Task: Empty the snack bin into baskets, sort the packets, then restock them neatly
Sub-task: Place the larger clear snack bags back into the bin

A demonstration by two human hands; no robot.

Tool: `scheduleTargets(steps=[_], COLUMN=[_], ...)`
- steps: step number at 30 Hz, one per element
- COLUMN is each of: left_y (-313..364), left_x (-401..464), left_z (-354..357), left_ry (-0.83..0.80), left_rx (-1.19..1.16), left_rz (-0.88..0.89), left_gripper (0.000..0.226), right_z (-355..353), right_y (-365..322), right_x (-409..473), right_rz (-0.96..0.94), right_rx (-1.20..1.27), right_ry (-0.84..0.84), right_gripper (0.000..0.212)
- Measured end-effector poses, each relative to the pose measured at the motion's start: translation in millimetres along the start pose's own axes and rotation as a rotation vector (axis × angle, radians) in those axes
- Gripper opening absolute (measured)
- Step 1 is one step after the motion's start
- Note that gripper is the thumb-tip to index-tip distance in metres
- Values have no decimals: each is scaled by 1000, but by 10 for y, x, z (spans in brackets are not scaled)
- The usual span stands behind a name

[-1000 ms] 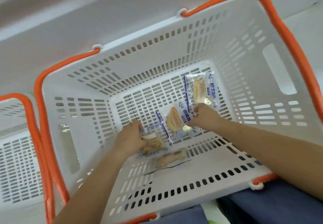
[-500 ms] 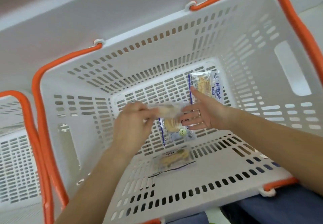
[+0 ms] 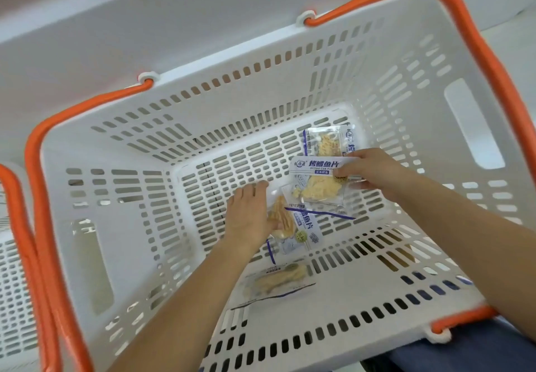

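Inside the white basket [image 3: 290, 61], my right hand [image 3: 374, 171] pinches a fish-snack packet [image 3: 317, 186] by its edge; my left hand [image 3: 249, 215] lies with fingers extended, its grip unclosed, on a second packet [image 3: 298, 232]. Two further packets [image 3: 326, 139] [image 3: 275, 283] rest on the basket floor.

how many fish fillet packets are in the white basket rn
4. One at the far right of the basket floor, one held in the right hand at, one under the left hand at, one against the near wall. More could be hidden under the hands.
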State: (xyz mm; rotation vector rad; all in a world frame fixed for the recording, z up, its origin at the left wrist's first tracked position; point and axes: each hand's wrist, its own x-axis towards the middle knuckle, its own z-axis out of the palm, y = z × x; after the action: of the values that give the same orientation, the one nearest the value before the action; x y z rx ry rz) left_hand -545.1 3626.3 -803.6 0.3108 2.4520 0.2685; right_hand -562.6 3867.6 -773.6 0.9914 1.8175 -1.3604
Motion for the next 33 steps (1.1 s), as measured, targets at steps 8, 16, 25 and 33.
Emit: scheduleTargets(steps=[8, 16, 25, 33], left_y=[-366, -87, 279, -72], left_x=[-149, -254, -299, -550], left_z=[-412, -676, -565, -341], left_ry=[247, 376, 48, -895], left_rx=[-1140, -1368, -1613, -206], left_rz=[-499, -404, -460, 130], left_gripper=[14, 14, 13, 81], right_z=[-80, 220, 188, 80], right_y=[-78, -132, -86, 11], right_x=[31, -171, -125, -17], right_rz=[-77, -113, -14, -6], right_rx=[412, 284, 395, 268], right_ry=[129, 5, -288, -94], right_gripper=[32, 15, 60, 47])
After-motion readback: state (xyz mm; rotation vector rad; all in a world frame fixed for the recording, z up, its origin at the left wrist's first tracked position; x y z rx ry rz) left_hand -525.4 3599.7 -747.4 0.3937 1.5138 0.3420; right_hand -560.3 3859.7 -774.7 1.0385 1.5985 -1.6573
